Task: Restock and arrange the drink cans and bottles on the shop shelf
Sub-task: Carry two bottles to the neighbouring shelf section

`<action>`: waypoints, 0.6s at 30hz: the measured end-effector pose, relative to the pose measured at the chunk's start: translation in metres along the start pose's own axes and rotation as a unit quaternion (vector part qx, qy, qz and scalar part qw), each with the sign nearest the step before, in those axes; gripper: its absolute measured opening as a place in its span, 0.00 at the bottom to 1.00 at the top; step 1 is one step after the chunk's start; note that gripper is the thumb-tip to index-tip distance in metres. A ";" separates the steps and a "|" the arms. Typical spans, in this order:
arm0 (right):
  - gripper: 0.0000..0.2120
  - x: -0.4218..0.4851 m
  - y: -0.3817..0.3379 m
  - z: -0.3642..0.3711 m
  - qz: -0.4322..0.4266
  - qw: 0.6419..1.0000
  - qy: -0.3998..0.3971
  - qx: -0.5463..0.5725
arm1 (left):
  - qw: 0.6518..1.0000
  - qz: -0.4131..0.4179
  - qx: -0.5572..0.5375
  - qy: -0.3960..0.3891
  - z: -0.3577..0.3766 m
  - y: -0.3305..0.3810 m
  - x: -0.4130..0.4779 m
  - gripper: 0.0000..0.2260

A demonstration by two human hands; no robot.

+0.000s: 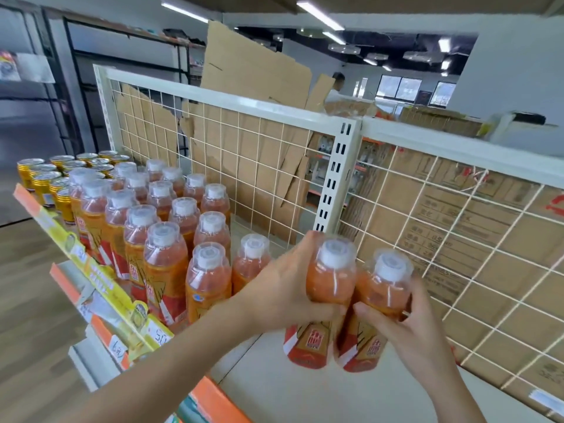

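Head view: left hand (283, 288) wraps fingers round one orange bottle (331, 279); right hand (409, 328) grips second bottle (381, 288), touching first. Pair held side by side low over bare shelf (290, 392), right of standing bottle rows (171, 239), probably to land both together and extend rows. Long axes near upright, caps up, leaning slightly toward wire back (259, 154).

A tall cardboard sheet (244, 65) leans up at the back. Just right of it stands a person in white (334, 93), with windows (399, 88) farther right. Printed cardboard boxes (442, 209) sit below and right of it. A dark rack (128, 60) stands to its left, a strip light (320, 15) runs above it, and wooden floor (30, 285) lies far below, to the left.
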State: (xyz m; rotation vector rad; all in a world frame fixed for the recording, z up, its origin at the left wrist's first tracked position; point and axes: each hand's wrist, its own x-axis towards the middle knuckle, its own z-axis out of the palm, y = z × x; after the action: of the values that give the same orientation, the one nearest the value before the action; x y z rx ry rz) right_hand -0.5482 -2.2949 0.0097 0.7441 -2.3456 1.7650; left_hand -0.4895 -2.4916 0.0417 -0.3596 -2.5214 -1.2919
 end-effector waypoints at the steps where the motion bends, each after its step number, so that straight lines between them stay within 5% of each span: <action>1: 0.40 0.008 -0.006 -0.004 -0.013 1.000 0.006 -0.001 | 1.000 0.005 -0.014 0.004 -0.010 0.008 0.008 0.34; 8: 0.37 0.061 -0.038 0.001 -0.072 0.997 0.007 0.011 | 0.996 0.058 -0.059 0.028 -0.096 0.024 0.070 0.30; 18: 0.38 0.110 -0.029 0.085 -0.048 0.998 0.022 0.030 | 0.997 0.022 0.074 -0.028 -0.166 -0.072 0.127 0.39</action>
State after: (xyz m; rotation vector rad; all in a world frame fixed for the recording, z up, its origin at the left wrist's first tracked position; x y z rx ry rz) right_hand -0.6145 -2.4135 0.0487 0.8030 -2.2005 1.7992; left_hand -0.6099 -2.6573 0.1265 -0.4219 -2.6205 -1.0846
